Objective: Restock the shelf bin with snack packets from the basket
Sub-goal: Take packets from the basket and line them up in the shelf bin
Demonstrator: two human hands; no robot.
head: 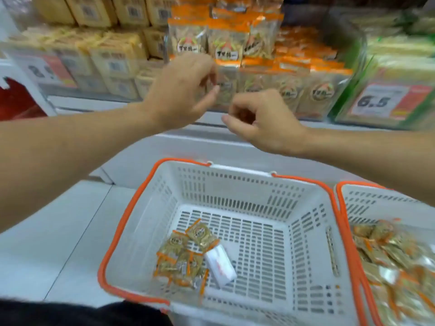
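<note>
- Shop shelving ahead holds the shelf bin [334, 90], packed with orange-topped bags.
- Left hand [181, 90] seemingly touches a bag; blur hides any grip.
- Right hand [261, 121] hangs loosely curled, holding nothing.
- Snack packets [186, 257] in the basket [306, 220]: light, crinkly, best pinched by edges.

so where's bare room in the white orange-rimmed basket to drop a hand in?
Free: the right and far floor of the white perforated basket, beyond the small white box. Crowded: its near-left corner, with orange-edged snack packets, and the second basket on the right, heaped with packets.
</note>
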